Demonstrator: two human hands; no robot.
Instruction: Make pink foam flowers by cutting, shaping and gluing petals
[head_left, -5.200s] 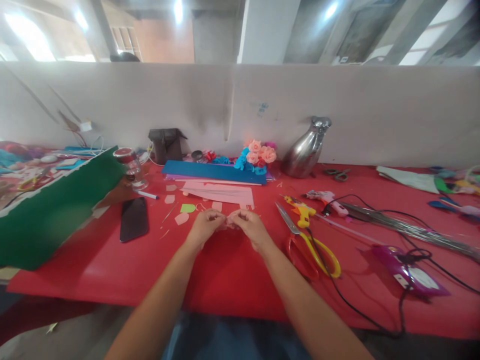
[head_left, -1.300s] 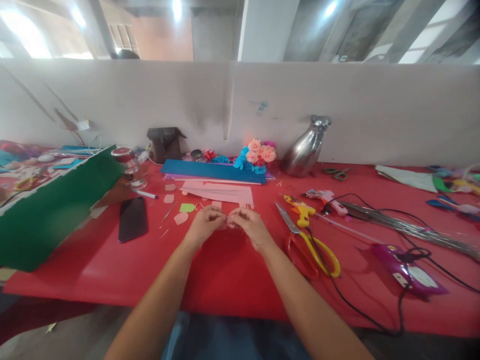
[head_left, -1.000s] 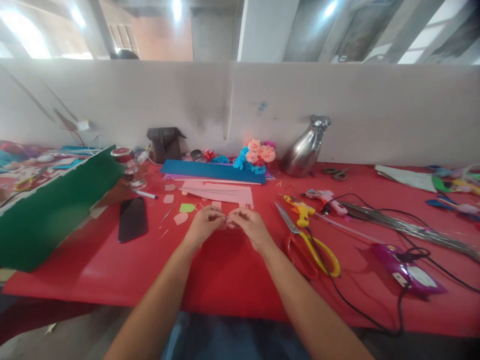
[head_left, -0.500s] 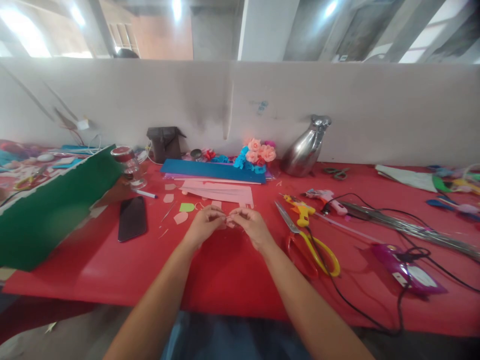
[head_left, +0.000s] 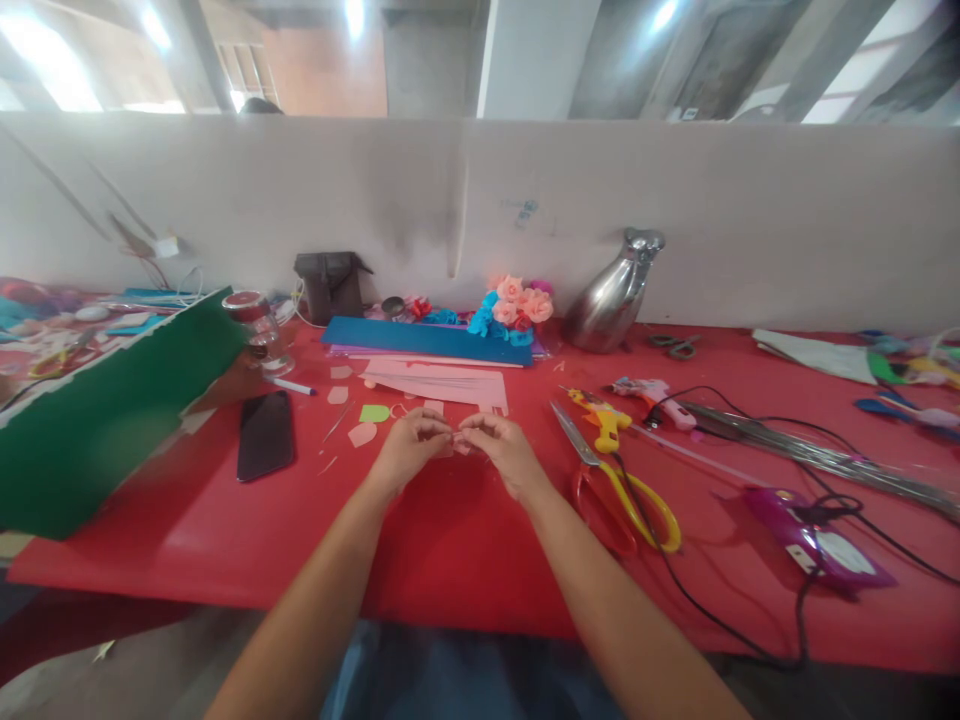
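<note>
Over the middle of the red table, my left hand (head_left: 407,447) and my right hand (head_left: 508,452) meet fingertip to fingertip. Both pinch a small pink paper piece (head_left: 461,442), mostly hidden by the fingers. Left of my hands lie a pink paper petal (head_left: 362,434), a lime-green paper petal (head_left: 374,413) and smaller pink cutouts (head_left: 338,396). Just beyond my fingers is a pink paper sheet (head_left: 442,382). Scissors (head_left: 630,500) with yellow and red handles rest to the right of my right hand.
A yellow glue gun (head_left: 604,420), a pink glue gun (head_left: 660,398), a purple power strip (head_left: 817,540) and black cords lie right. A phone (head_left: 265,436), glass jar (head_left: 259,335) and green board (head_left: 120,420) stand left. Paper flowers (head_left: 521,305) and a metal jug (head_left: 611,295) are behind.
My hands stay in nearly the same place, still pinching the pink piece. Only slight finger movement shows; the things on the table have not moved.
</note>
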